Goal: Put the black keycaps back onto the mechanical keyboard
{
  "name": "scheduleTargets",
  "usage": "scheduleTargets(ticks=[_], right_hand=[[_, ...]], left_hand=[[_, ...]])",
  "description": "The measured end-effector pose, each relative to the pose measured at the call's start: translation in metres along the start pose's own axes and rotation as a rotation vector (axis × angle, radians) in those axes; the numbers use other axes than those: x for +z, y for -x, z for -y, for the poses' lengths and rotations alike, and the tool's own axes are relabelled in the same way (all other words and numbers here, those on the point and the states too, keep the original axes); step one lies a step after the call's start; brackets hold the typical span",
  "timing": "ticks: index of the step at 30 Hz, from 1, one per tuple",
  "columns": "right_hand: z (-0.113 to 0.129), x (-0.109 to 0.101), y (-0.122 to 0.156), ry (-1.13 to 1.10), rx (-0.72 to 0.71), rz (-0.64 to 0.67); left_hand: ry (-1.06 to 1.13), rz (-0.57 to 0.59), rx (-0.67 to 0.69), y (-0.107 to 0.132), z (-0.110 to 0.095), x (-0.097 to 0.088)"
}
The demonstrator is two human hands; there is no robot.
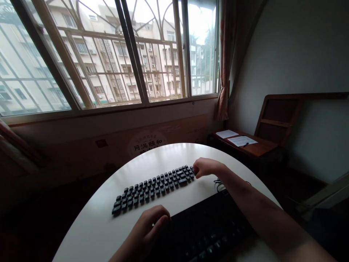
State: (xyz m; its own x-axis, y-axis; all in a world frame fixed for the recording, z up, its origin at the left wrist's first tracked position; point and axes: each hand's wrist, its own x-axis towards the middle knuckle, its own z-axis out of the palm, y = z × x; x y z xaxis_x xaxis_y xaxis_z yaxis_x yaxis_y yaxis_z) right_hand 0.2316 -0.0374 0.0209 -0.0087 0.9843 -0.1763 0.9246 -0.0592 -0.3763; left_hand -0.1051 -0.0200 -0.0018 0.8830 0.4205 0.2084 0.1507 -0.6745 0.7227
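Note:
Loose black keycaps (155,187) stand in slanting rows on the white round table (109,233), laid out like a keyboard. At the right end of these rows, my right hand (207,167) is closed, its fingertips pinched on a keycap that they mostly hide. A black keyboard (201,222) lies nearer to me, with some keys still on its lower part and a dark, bare-looking upper part. My left hand (152,227) is closed around the keyboard's left edge, thumb on top. My right forearm passes over the keyboard's right end.
A black cable (219,185) lies behind the keyboard, partly under my right forearm. To the right, a wooden bench (265,145) holds paper sheets (241,140) and a pen (245,144). A barred window (114,72) and a curtain (224,72) are beyond the table.

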Motion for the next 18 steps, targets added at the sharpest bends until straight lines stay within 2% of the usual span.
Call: scheduleTargets(ticks=[7, 18], right_hand=[[-0.006, 0.010, -0.006, 0.002, 0.033, 0.028], [-0.009, 0.013, -0.008, 0.044, 0.029, -0.003]], left_hand=[[-0.014, 0.012, -0.001, 0.001, 0.001, 0.001], [0.002, 0.009, -0.003, 0.002, 0.000, 0.000]])
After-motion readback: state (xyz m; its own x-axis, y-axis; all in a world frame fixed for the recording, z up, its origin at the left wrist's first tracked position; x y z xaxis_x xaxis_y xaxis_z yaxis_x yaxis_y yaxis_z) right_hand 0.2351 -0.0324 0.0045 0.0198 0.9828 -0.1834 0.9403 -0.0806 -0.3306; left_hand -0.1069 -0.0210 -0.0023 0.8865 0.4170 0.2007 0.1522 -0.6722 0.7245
